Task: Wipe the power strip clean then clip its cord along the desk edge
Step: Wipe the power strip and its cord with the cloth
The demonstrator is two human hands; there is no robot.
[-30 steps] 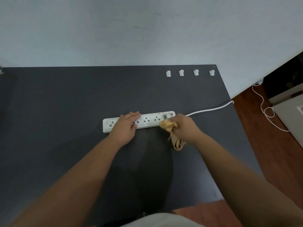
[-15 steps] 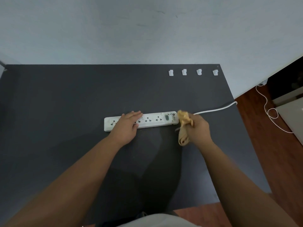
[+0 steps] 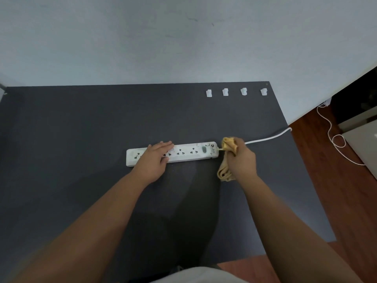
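A white power strip [image 3: 189, 152] lies lengthwise in the middle of the dark grey desk [image 3: 81, 123]. My left hand [image 3: 153, 160] rests flat on its left half, fingers spread, covering some sockets. My right hand [image 3: 241, 158] grips a crumpled yellow cloth [image 3: 229, 147] just off the strip's right end, where the cord leaves it; a tail of cloth hangs below the hand. The white cord [image 3: 267, 137] runs right from the cloth to the desk's right edge. Several white cord clips [image 3: 225, 92] stand in a row near the desk's far right edge.
A pale wall rises straight behind the desk. To the right the wooden floor [image 3: 326, 170] carries a loose thin white cable [image 3: 336, 139] and a pale piece of furniture [image 3: 365, 139]. My light clothing shows at the bottom edge.
My right hand has slid the cloth rightward off the strip's switch end onto the start of the cord. My left hand has stayed on the strip.
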